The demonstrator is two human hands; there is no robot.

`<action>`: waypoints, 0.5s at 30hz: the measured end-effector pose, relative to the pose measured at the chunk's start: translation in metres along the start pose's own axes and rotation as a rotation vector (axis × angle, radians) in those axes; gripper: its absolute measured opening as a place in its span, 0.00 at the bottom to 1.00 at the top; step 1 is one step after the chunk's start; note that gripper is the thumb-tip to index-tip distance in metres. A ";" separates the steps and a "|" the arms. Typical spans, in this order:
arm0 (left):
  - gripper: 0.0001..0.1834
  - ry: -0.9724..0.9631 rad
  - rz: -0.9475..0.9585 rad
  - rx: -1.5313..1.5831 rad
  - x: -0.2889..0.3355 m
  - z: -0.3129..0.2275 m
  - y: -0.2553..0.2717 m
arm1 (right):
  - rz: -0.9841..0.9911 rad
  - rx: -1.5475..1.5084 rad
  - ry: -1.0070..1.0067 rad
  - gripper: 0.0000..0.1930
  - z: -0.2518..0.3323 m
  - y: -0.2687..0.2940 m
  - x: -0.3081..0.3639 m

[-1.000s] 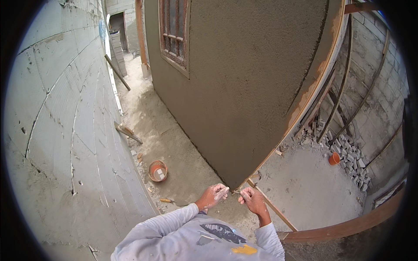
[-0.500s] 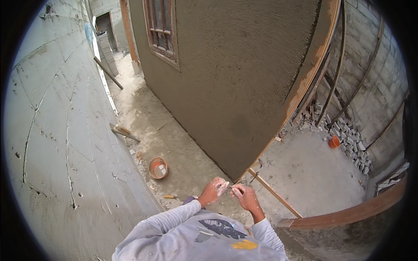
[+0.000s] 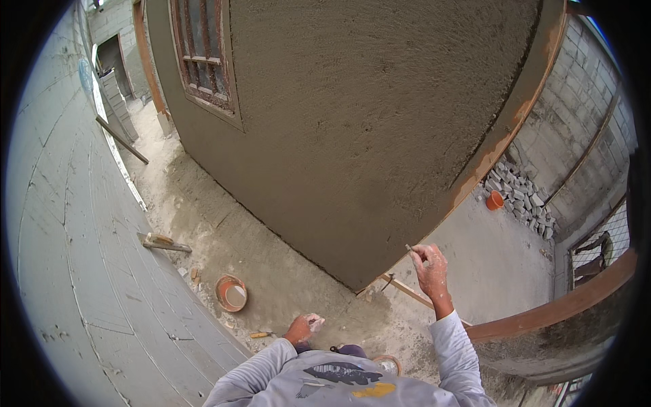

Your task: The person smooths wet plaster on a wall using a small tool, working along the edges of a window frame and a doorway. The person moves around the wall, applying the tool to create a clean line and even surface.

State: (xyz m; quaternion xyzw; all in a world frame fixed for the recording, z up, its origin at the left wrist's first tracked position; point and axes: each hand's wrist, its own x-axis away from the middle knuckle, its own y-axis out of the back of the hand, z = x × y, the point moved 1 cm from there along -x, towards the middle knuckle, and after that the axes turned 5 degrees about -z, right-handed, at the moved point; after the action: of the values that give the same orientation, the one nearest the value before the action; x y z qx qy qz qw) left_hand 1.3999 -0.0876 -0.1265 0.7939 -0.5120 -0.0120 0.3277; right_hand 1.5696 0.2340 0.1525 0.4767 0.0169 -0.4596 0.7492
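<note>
Up at one o'clock my right hand [image 3: 428,263] pinches a thin pale nail-like pin [image 3: 411,249] beside the rough grey rendered wall's corner [image 3: 369,275], left hand [image 3: 303,327] loosely curled, empty, so a loose pinch could drop it into sand.

Open air lay around the raised right hand [image 3: 428,266], but the rough plastered wall [image 3: 352,136] blocked it just ahead, while an orange bowl [image 3: 231,294], a wooden plank [image 3: 165,242] and rubble [image 3: 519,193] cluttered the sandy ground [image 3: 285,271] below.
</note>
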 end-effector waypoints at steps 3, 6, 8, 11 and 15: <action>0.27 0.037 -0.043 -0.036 0.013 0.068 -0.006 | -0.283 0.074 0.126 0.07 0.002 0.043 -0.048; 0.31 0.106 0.094 -0.211 0.019 0.135 -0.007 | -0.485 0.231 0.316 0.08 -0.004 0.075 -0.085; 0.34 0.211 0.260 -0.172 0.040 0.147 -0.001 | -0.535 0.289 0.398 0.09 0.006 0.086 -0.108; 0.39 0.314 0.344 -0.131 0.053 0.163 -0.009 | -0.560 0.325 0.462 0.10 0.003 0.102 -0.123; 0.43 0.462 0.217 0.097 0.064 0.158 -0.040 | -0.541 0.340 0.558 0.11 -0.006 0.105 -0.133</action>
State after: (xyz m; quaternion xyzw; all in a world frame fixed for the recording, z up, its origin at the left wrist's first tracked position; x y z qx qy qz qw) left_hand 1.4068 -0.2098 -0.2517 0.7306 -0.5058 0.2298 0.3969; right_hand 1.5694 0.3407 0.2839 0.6780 0.2675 -0.4890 0.4791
